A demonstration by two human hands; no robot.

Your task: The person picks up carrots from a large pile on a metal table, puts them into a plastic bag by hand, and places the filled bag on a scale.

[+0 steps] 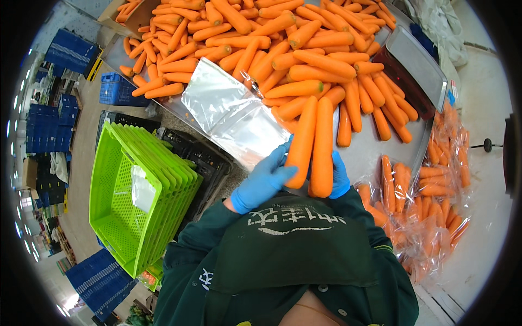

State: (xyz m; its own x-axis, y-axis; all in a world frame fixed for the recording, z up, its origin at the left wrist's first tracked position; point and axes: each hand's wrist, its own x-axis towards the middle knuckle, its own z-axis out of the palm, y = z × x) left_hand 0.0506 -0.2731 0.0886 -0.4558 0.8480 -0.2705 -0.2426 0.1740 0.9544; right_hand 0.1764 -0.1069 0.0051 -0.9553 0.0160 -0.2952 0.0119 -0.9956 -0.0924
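Note:
Both hands wear blue gloves and are close together in front of my apron. My left hand [267, 177] grips the lower end of a large carrot [302, 142], with the thumb over its front. Beside it is a second carrot [322, 148], held in my right hand [340, 175], whose fingers are mostly hidden behind it. The two carrots point away from me, side by side. Just beyond my left hand, clear plastic bags [240, 110] lie flat on the metal tray's edge. A large heap of loose carrots [253, 45] covers much of the metal tray [363, 157].
Stacked green plastic crates [142, 195] stand at left, a white sheet [142, 189] in the top one. A scale [416, 67] with a metal platform sits at the tray's right. Bagged carrots [432, 203] are piled at right. Blue crates [53, 128] stand farther left.

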